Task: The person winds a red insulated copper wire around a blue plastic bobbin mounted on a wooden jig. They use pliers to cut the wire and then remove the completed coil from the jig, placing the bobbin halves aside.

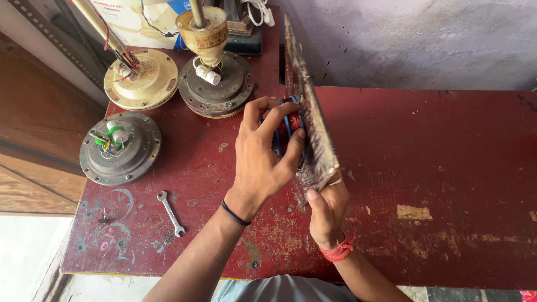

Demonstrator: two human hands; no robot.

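Near the table's (447, 168) far edge, the left hand (263, 162) closes its fingers around a copper coil (291, 126) against an upright board (307, 112); the right hand (327, 207) pinches the board's bottom. A weak pinch could let the board tip.

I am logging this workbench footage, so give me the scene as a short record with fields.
surface: worn red table
left hand: left hand grips a coil with red and blue windings
right hand: right hand holds the lower edge of a worn upright board
nearby tool: small spanner, lying flat, untouched
other parts: three round fan motor housings, grey, cream, dark
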